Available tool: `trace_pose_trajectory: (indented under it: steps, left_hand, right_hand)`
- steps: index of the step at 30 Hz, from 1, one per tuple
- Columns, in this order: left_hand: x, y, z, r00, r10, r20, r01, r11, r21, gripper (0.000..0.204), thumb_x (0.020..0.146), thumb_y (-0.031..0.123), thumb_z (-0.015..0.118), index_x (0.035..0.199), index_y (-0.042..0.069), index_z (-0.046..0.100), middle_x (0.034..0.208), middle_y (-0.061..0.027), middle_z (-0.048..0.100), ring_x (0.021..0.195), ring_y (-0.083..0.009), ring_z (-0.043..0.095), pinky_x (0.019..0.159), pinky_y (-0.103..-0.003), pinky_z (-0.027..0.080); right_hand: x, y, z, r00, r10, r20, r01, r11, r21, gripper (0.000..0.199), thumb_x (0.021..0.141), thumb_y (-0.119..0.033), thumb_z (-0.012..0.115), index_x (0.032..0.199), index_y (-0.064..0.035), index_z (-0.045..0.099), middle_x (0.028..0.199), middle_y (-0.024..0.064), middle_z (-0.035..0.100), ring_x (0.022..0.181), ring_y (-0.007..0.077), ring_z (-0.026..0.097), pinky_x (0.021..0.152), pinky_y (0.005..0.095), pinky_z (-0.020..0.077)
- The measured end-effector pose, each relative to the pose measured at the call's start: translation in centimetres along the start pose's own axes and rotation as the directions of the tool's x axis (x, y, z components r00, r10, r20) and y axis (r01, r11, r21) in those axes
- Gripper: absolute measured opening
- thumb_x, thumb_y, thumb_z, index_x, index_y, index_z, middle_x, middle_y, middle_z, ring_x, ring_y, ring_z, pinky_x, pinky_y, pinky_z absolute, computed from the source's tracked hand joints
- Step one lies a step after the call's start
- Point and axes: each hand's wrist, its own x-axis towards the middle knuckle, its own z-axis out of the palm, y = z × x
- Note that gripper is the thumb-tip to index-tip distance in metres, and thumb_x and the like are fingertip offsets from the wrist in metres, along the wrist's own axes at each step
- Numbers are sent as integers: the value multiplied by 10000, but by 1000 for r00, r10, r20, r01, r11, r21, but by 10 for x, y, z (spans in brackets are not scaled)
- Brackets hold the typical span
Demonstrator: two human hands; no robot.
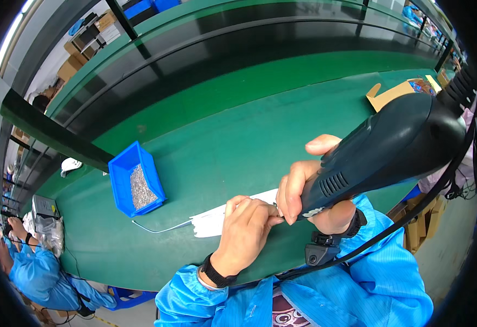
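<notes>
Green bench (238, 147) under both hands. We grip the dark electric screwdriver (391, 147) in the right hand (309, 188), fingers closed round its body, tip down just beside the left hand (246, 226). Left fingers pinch shut on something small at the white strip (211, 222); we cannot tell what. Judgement: keep the tool upright and steady the strip. Blue bin of screws (136, 180) sits nearby, left.

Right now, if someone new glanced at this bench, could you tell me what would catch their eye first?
Most striking is the big dark power tool gripped in the right hand at right of centre, its tip meeting the left hand over a white strip. Next, the blue bin of small metal parts stands at left on the green bench.
</notes>
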Motion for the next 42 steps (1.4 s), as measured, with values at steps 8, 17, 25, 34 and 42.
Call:
trace_pose_trajectory:
  steps: [8,17,25,34,42]
  left_hand:
    - [-6,3,7,999,-41,-5,41,985,167,135,692,80,631,762,86,515,712,-8,519,688,-179,512,842,-409,334]
    - [-4,-3,-7,995,-94,-44,98,989,106,132,652,93,663,676,74,534,648,-26,553,628,-216,539,784,-392,390]
    - [-6,-35,-45,958,-287,5,280,938,205,115,717,32,614,746,13,504,792,-128,629,718,-292,588,626,-351,451]
    - [-17,-43,-30,947,-302,109,260,921,291,201,755,103,605,747,32,417,579,-140,543,516,-312,547,467,-383,430]
    - [-17,-39,-31,935,-335,118,288,910,299,185,749,76,595,745,25,417,610,-148,550,535,-323,552,471,-385,434]
  right_hand:
    - [2,3,-5,987,-31,158,40,998,-53,735,720,-347,696,1221,5,289,677,72,544,577,95,509,512,204,383]
    - [8,11,-3,998,31,56,-17,972,-236,846,685,-600,556,1212,-21,236,569,85,507,460,153,516,440,255,423]
    - [22,25,-27,998,-54,-21,43,934,-355,828,677,-652,515,1176,-26,301,575,62,494,452,130,511,427,237,428]
    - [22,44,-32,998,-1,-55,-9,981,-193,749,700,-526,627,1152,12,367,637,75,515,501,112,498,473,224,416]
    - [21,46,-33,997,34,-69,-47,976,-212,764,690,-542,620,1155,9,368,646,74,520,511,109,502,485,219,415]
